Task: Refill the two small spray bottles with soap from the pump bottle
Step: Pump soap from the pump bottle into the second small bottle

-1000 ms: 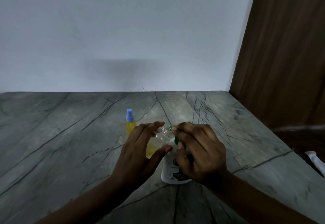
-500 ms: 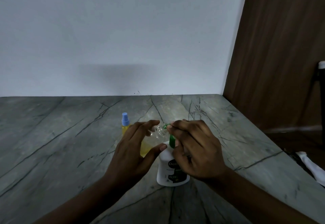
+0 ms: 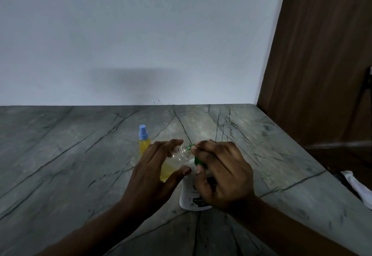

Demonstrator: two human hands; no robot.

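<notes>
My left hand point(image 3: 153, 177) holds an uncapped clear spray bottle point(image 3: 177, 161), tilted, partly filled with yellow soap. Its open neck touches the green pump nozzle point(image 3: 190, 146). My right hand point(image 3: 223, 177) rests over the green pump head of the white pump bottle point(image 3: 191, 197), which stands on the grey marble counter point(image 3: 70, 165). Most of the pump bottle is hidden behind my right hand. A second spray bottle point(image 3: 144, 143) with a blue cap and yellow liquid stands upright just behind my left hand.
A white wall runs along the counter's back edge. A brown wooden panel point(image 3: 322, 64) rises at the right. The counter's right edge drops off, with a white cloth-like thing point(image 3: 358, 185) beyond it.
My hands and both bottles keep the same grip and pose. Only the view shifts slightly as my head moves.
</notes>
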